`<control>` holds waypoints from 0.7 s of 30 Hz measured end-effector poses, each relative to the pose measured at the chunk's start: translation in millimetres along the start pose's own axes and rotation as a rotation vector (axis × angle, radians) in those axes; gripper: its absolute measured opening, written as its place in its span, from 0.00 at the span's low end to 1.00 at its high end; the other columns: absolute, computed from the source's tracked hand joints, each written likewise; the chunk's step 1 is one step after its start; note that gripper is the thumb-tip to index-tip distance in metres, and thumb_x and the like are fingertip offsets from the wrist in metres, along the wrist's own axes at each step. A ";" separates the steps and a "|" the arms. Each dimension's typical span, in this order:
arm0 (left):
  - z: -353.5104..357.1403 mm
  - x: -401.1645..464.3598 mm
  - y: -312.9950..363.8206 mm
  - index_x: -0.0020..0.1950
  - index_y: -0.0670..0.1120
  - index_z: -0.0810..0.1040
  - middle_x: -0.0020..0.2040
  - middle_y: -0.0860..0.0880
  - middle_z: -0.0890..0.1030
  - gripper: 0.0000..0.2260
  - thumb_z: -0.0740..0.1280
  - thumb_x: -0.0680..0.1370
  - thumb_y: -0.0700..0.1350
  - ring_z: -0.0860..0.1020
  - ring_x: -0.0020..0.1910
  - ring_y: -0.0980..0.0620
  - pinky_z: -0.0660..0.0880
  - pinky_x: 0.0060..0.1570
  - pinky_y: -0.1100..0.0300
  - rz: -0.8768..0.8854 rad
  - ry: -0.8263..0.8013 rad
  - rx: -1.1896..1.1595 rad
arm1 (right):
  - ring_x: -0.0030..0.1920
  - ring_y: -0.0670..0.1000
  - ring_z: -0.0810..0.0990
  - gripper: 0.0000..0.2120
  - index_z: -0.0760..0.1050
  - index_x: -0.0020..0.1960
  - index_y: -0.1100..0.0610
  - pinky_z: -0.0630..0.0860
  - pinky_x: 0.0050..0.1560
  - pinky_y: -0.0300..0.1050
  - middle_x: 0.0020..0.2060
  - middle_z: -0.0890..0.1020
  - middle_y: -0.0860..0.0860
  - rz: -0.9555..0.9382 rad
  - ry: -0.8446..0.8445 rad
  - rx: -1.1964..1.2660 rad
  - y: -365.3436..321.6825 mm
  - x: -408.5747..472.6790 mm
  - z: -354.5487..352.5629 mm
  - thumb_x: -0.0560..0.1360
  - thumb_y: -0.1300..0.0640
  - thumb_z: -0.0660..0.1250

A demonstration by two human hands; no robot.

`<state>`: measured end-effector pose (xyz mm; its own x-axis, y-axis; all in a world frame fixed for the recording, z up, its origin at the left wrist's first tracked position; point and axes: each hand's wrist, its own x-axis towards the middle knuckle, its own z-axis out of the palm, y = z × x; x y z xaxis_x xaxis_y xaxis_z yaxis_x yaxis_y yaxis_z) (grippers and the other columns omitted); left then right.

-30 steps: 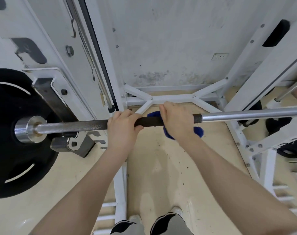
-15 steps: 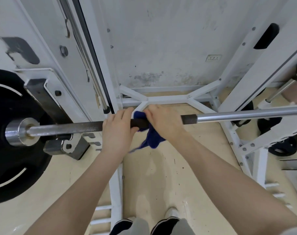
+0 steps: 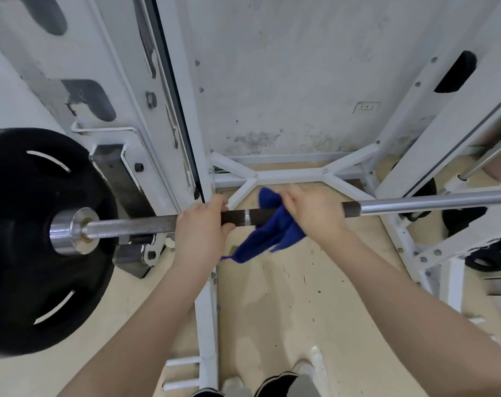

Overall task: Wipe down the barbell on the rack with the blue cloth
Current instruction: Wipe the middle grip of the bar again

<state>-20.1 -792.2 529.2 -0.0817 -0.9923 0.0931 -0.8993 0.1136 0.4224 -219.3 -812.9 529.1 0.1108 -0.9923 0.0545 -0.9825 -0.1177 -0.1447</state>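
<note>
Head view. The barbell [image 3: 415,202] lies horizontally across the white rack [image 3: 169,116], passing under both hands. The left hand [image 3: 199,224] grips the bar with fingers curled over its top, at the junction of the bright steel shaft and the dark knurled section. The right hand [image 3: 315,213] is wrapped round the knurled section, pinching the blue cloth [image 3: 275,230] against the bar; the cloth bunches between the two hands, touching the right one, and its loose end hangs below the bar toward the left wrist. A short stretch of dark knurling with a bright ring shows between the hands. Beyond the left hand, the bar ends in a sleeve carrying a black weight plate [image 3: 29,239]. Beyond the right hand, the shaft runs on as polished steel. Beneath the forearms lies a pale wooden floor [image 3: 300,296].
</note>
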 end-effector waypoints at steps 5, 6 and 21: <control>1.5 -2.7 -3.7 0.58 0.47 0.72 0.52 0.48 0.81 0.14 0.68 0.74 0.46 0.74 0.53 0.46 0.68 0.52 0.53 0.017 0.023 -0.056 | 0.24 0.55 0.74 0.19 0.73 0.33 0.58 0.59 0.27 0.39 0.22 0.74 0.52 0.075 0.241 0.023 -43.3 -5.2 18.6 0.76 0.49 0.53; 1.2 -2.3 -4.3 0.58 0.47 0.72 0.52 0.48 0.81 0.14 0.68 0.74 0.47 0.75 0.53 0.46 0.68 0.51 0.53 0.024 0.017 -0.046 | 0.26 0.55 0.74 0.19 0.73 0.34 0.58 0.60 0.28 0.40 0.24 0.75 0.53 -0.001 0.210 0.087 -56.2 -5.7 18.8 0.76 0.50 0.52; 8.2 -3.4 -9.0 0.60 0.46 0.72 0.54 0.47 0.80 0.15 0.67 0.75 0.47 0.73 0.56 0.45 0.65 0.51 0.53 0.109 0.058 -0.010 | 0.48 0.57 0.79 0.21 0.68 0.63 0.62 0.75 0.47 0.49 0.40 0.78 0.57 1.406 -0.076 1.887 -21.7 -72.1 71.7 0.82 0.48 0.50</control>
<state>-15.2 -790.3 517.7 -0.1539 -0.9695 0.1907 -0.8818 0.2219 0.4161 -195.2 -741.5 457.4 -0.2031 -0.4631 -0.8627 0.7203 0.5262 -0.4520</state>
